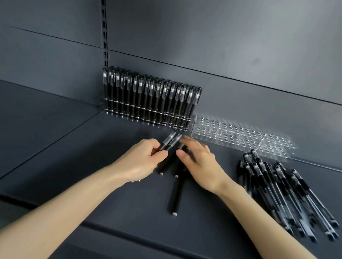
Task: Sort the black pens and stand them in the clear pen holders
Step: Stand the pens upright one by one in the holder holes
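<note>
The dark shelf carries a full pen holder standing in its back corner. An empty clear holder lies just right of that, and a pen pile lies further right. At mid-shelf the left grip is closed round several black pens, while the right grip lies over others, too blurred to tell its hold.

The left of the shelf lies open to a reach, the pen pile crowds the right, a stray pen lies mid-shelf, and the filled holder seems to close off the back corner.
</note>
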`<state>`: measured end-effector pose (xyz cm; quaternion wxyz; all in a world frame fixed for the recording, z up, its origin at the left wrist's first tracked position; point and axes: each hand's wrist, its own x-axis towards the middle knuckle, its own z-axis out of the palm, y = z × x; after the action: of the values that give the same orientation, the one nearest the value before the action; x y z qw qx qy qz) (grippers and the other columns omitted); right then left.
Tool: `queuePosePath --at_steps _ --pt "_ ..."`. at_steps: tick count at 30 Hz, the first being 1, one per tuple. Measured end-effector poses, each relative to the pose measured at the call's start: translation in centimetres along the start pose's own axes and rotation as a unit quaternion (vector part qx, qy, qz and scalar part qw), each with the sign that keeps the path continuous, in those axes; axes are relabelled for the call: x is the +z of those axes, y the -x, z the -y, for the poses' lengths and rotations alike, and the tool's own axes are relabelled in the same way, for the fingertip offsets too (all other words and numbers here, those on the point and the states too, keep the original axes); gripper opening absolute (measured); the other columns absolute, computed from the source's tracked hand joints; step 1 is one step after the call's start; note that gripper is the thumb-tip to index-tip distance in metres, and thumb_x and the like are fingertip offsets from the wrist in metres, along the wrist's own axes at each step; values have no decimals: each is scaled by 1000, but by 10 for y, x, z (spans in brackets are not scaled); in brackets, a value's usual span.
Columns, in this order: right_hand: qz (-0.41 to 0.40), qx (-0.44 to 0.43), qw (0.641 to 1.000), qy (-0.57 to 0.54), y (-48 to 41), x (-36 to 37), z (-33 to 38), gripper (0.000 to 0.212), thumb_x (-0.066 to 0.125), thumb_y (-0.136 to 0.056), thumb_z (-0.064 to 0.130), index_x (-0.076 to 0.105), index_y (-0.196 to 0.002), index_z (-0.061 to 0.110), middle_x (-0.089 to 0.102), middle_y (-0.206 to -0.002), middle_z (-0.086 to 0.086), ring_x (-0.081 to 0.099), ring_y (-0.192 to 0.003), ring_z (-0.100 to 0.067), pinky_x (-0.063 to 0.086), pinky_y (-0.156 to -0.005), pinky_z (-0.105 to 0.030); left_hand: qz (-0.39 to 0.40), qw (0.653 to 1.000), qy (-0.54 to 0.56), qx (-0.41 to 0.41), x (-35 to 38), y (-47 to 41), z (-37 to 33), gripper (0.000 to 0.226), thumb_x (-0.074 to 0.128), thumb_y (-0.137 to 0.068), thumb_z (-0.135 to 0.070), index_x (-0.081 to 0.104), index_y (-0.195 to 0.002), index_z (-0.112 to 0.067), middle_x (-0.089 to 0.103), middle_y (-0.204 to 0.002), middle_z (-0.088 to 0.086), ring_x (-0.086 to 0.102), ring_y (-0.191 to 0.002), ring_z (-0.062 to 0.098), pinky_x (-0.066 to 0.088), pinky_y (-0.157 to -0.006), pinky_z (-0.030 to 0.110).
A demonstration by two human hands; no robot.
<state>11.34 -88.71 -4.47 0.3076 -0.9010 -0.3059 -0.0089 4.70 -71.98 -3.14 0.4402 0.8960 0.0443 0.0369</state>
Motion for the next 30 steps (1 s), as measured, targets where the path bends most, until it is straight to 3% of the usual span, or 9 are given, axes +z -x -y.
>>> queuePosePath --at_steps 2,4,7,10,13,19,23,27,30 --pt "-47 -10 984 -170 -4 -4 13 26 51 -96 29 54 -120 21 63 -114 5 58 -108 -10 44 -95 -25 4 998 64 26 -3 6 -2 14 49 -96 -31 56 -91 -19 62 -73 4 60 -54 13 49 -59 35" --pt "-84 2 951 -296 -11 -9 28 14 60 -91 21 58 -100 10 67 -90 1 65 -81 -9 52 -78 -22 -15 991 115 60 -6 6 -3 8 54 -95 -24 58 -89 -20 65 -76 6 63 -55 16 54 -58 32" --pt "-132 0 930 -344 -28 -15 42 25 65 -87 15 55 -89 -8 60 -75 -9 60 -64 -11 53 -66 -20 -52 975 202 78 -16 -3 -2 2 64 -88 -14 65 -90 -13 69 -77 10 68 -62 23 59 -61 35" --pt "-155 -18 923 -351 -46 -18 52 15 63 -88 8 57 -91 -5 59 -74 -9 60 -62 -8 51 -66 -18 -45 963 255 73 -28 -17 3 7 65 -87 -14 68 -91 -8 71 -79 12 71 -69 24 60 -66 35" --pt "-216 -17 911 -350 -67 -19 60 21 60 -89 2 54 -108 8 57 -71 -4 62 -61 -5 51 -70 -18 -61 969 225 81 -42 -37 14 12 60 -91 -20 68 -89 -11 71 -80 6 71 -72 15 60 -68 35" --pt "-336 -13 913 -231 -107 -25 66 27 59 -90 4 47 -93 29 67 -71 4 69 -71 -19 54 -83 -41 -103 978 169 70 -69 -82 38 19 54 -94 -36 65 -97 -20 66 -77 1 55 -50 5 47 -46 22" --pt "-383 -29 918 -97 -121 -24 65 22 57 -93 8 54 -110 21 66 -75 11 68 -75 -24 52 -77 -34 -105 971 175 124 -61 -91 43 27 51 -95 -34 62 -80 -14 49 -58 2 38 -46 4 32 -46 16" --pt "-410 -44 911 -26 -126 -19 59 24 58 -92 8 56 -115 13 65 -73 9 64 -72 -34 52 -81 -42 -105 964 196 149 -51 -90 48 35 49 -96 -33 52 -72 -7 40 -58 4 33 -52 10 28 -48 22" --pt "-427 -53 902 -21 -129 -18 58 26 59 -92 8 58 -118 11 65 -77 10 64 -71 -26 52 -76 -30 -114 956 223 150 -54 -91 49 37 50 -97 -30 49 -73 -2 41 -57 3 33 -49 9 29 -47 20"
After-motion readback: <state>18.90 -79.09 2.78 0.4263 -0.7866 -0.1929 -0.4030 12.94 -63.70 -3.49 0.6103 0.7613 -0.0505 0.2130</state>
